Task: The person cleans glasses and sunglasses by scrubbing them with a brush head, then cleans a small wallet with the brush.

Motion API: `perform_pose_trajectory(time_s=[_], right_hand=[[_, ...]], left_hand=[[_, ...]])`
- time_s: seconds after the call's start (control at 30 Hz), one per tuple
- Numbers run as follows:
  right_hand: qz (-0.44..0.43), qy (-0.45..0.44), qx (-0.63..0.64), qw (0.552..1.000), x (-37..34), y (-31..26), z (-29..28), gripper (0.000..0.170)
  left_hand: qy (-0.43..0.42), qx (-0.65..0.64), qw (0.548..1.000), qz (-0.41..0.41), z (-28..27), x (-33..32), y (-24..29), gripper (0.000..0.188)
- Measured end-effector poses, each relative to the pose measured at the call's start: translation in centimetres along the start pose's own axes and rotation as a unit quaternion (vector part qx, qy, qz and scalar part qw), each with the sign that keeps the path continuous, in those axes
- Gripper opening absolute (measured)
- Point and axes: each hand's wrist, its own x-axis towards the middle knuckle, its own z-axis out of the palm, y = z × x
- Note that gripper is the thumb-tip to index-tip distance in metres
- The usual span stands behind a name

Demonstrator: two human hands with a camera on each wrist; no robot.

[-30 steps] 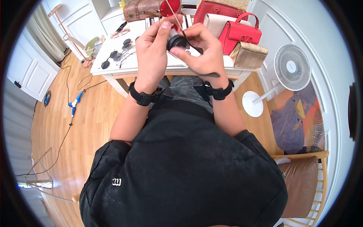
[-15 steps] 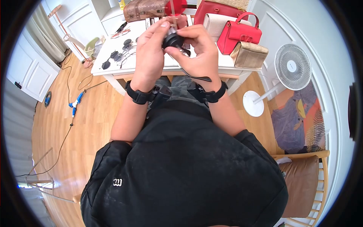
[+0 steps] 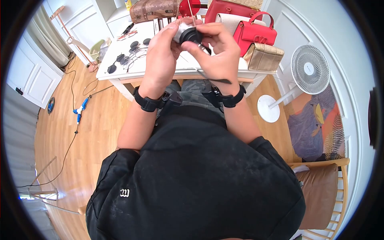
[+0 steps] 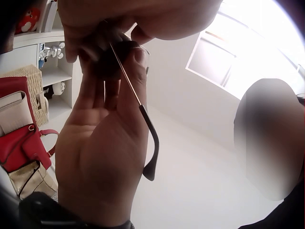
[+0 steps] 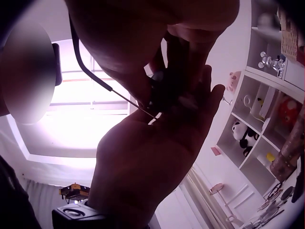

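Both hands meet above the near side of the white table (image 3: 138,74) in the head view. Between them is a pair of glasses (image 3: 191,36) with a dark, rounded front part and a silvery patch beside it. My left hand (image 3: 160,54) grips it from the left, thumb near the silvery patch. From the right, my right hand (image 3: 220,50) pinches the dark part with thumb and fingers. One thin metal temple (image 4: 127,74) with a dark curved tip slants out past the right palm. Thin gold-coloured rods rise above the fingers. Fingers hide much of the front; I cannot tell its exact shape.
Several sunglasses (image 3: 128,58) lie on the table's left side. A brown case (image 3: 154,12) and a red round thing (image 3: 190,7) are at the back. Red handbags (image 3: 256,38) and a gold bag (image 3: 264,57) stand right. A white fan (image 3: 308,69) is beyond the table.
Both hands stay together and shift only slightly. The dark part of the glasses has turned and moved a little rightward, showing more of the silvery patch; the black-tipped temple swings with it.
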Motion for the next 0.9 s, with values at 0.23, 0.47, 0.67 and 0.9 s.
perform_pose_trajectory(time_s=[0.23, 0.47, 0.67, 0.9], right_hand=[[-0.014, -0.077, -0.160, 0.984, 0.6, -1.7, -0.9, 0.041], [0.007, -0.013, -0.001, 1.000, 0.2, -0.1, -0.5, 0.043], [-0.033, -0.047, -0.146, 0.988, 0.5, -0.9, -0.8, 0.039], [0.014, -0.151, 0.000, 0.988, 0.6, -1.0, -1.9, 0.039]], left_hand=[[0.035, -0.011, 0.999, 0.017, 0.6, -0.2, -0.5, 0.049], [0.020, 0.035, 0.999, 0.008, 0.3, -0.6, 0.0, 0.046], [0.007, 0.056, 0.998, 0.030, 0.0, -0.2, 0.1, 0.042], [-0.040, 0.058, 0.997, 0.010, -0.4, -0.1, 0.1, 0.042]])
